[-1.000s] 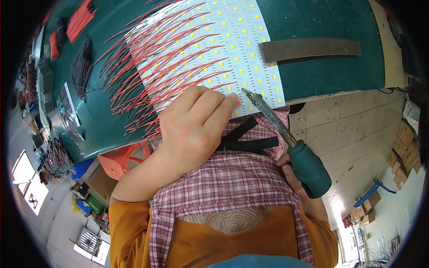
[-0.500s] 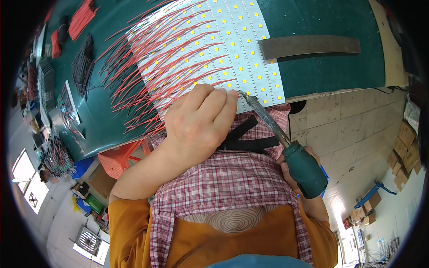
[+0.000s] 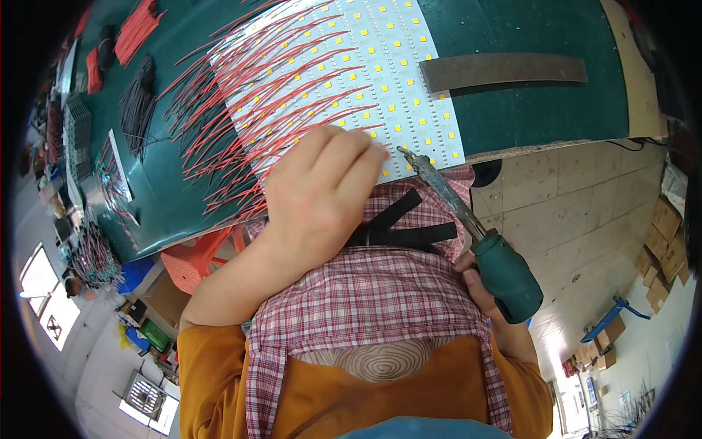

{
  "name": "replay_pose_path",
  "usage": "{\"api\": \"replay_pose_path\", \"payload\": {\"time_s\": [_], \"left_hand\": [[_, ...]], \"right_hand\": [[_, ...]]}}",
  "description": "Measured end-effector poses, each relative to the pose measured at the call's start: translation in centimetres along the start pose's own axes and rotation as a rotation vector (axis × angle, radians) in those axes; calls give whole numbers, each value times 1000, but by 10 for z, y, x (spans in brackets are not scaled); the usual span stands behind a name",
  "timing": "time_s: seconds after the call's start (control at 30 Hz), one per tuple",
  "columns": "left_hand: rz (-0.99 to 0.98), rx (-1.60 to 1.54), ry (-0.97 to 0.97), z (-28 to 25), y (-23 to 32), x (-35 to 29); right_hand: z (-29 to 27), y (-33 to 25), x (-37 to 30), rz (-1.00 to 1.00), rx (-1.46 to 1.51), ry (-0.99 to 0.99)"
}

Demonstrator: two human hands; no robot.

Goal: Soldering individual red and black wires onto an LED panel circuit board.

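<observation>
A white LED circuit board (image 3: 442, 150) with yellow LEDs lies at the table's front edge. Rows of red wires (image 3: 333, 72) and black wires (image 3: 199, 121) fan out over its left side. My left hand (image 3: 314, 194) rests over the board's near part, its thumb and fingers pinched at the end of a red wire; most of that wire is hidden beneath the hand. My right hand (image 3: 479, 289) grips a soldering iron (image 3: 504, 274) by its green handle, partly hidden behind it. The iron's tip sits just right of my left fingertips, close to the board.
A flat grey-brown metal strip (image 3: 512, 71) overlaps the board's right edge on the green table (image 3: 541, 121). Bundles of black wire (image 3: 139, 106) and red wire (image 3: 137, 31) lie at the left. A red stool (image 3: 191, 262) stands below the table edge.
The soldering iron has shifted slightly right, widening the gap between its tip and my left fingertips. My left hand has moved a little left and up.
</observation>
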State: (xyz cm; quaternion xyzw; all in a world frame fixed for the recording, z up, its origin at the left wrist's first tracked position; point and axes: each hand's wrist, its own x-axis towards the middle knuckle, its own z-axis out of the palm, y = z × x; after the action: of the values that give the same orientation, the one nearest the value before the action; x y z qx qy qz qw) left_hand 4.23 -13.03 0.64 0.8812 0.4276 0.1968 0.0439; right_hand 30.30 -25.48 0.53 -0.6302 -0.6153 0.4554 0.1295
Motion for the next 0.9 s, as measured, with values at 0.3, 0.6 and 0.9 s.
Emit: {"api": "replay_pose_path", "payload": {"time_s": [0.3,0.6,0.9], "left_hand": [[-4,-132,42,2,7,-9],[27,-61,29,1,10,-9],[44,-12,-28,-1,13,-4]], "right_hand": [[-8,-1,-9,11,-77,-113],[-1,18,-16,-32,-38,-118],[-3,5,-11,-41,-110,-120]]}}
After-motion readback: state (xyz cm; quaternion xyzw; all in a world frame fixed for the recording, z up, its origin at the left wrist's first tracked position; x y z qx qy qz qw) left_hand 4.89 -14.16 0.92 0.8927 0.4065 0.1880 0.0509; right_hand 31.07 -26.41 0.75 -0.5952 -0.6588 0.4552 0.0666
